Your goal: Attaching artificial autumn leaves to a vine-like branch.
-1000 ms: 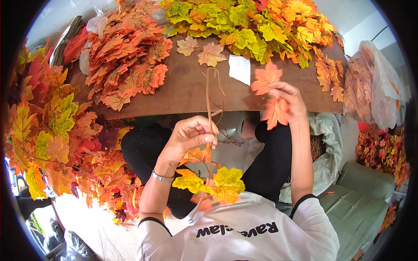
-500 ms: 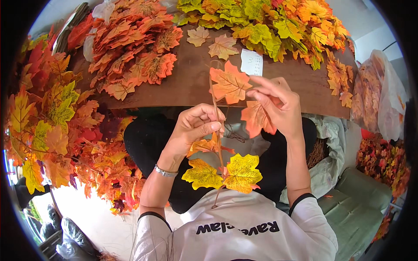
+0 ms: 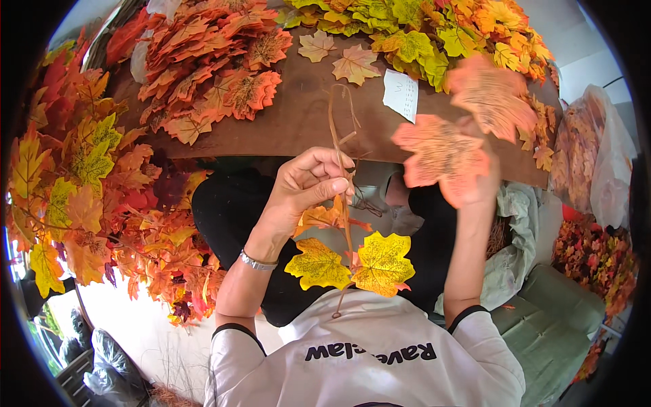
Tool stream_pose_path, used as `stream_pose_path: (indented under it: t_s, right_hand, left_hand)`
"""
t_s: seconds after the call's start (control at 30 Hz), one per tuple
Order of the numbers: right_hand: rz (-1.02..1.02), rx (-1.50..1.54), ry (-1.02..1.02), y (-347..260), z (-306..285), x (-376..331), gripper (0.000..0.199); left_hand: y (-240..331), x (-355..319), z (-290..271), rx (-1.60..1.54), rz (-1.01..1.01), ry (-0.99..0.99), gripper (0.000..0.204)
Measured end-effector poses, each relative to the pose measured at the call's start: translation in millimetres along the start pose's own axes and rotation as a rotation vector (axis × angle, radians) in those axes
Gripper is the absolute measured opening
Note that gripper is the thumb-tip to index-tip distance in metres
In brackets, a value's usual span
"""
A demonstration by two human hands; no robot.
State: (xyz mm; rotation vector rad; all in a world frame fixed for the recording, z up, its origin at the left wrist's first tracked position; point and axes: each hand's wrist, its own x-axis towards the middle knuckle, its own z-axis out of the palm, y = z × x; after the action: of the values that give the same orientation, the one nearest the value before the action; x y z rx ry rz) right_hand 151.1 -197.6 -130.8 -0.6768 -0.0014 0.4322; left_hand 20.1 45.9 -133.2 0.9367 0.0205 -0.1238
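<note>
My left hand (image 3: 305, 186) pinches a thin brown artificial stem (image 3: 333, 125), which stands roughly upright with a forked, bare upper end. Below the fingers the stem carries yellow maple leaves (image 3: 385, 263) and a smaller orange leaf (image 3: 319, 218); its looped lower tip lies against my shirt. To the right, my right hand (image 3: 483, 184) is raised with orange artificial maple leaves (image 3: 441, 150) in it. The leaves are blurred by motion and cover most of its fingers. A gap separates them from the stem.
On the brown table (image 3: 305, 125) rest a red-orange leaf pile (image 3: 196, 68), a green-yellow pile (image 3: 413, 44), two pale loose leaves (image 3: 356, 64) and a paper slip (image 3: 400, 93). Leafy garlands (image 3: 88, 176) crowd the left. A plastic bag of leaves (image 3: 583, 156) and a green seat (image 3: 542, 332) are on the right.
My right hand has moved away to the right, carrying the orange leaves off the stem's upper part, which is now bare. My left hand keeps its pinch on the stem.
</note>
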Motion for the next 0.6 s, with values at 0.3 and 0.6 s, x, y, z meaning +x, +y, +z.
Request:
stream_pose_path:
  t_s: [0.3,0.6]
  right_hand:
    - [0.251,-0.358,-0.166,93.1,50.9,-39.0,0.032]
    - [0.193,-0.045,-0.266,64.9,37.1,-26.7,0.032]
  left_hand:
    - [-2.7,3.5,0.4,-0.179,0.024,0.134,0.017]
    - [-0.9,1.0,-0.1,-0.118,0.08,0.078,0.02]
